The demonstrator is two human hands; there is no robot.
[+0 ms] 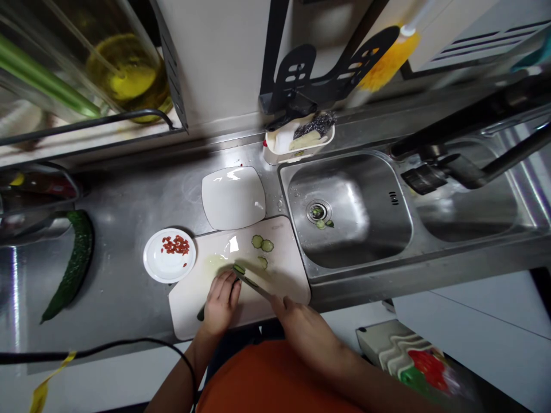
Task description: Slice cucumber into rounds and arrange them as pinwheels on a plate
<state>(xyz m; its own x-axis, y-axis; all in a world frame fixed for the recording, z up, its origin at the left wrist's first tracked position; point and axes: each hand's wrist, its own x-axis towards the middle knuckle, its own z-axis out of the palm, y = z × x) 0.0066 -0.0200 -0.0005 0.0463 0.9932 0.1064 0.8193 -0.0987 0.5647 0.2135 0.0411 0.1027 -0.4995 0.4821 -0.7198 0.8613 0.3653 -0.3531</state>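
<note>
My left hand is wrapped over a cucumber, whose dark green end shows at the left of my fingers. In my right hand is a knife, its blade angled to the upper left against the cucumber's cut end by my left fingertips. A green slice lies at the blade's tip. Both hands are over a pale cutting board. Several thin cucumber slices lie on the board beyond the blade. My left hand hides most of the cucumber.
A square white plate touches the board's far edge. Left of the board stands a small white dish with red berries. A whole cucumber lies farther left. The steel sink is on the right, under a dark faucet.
</note>
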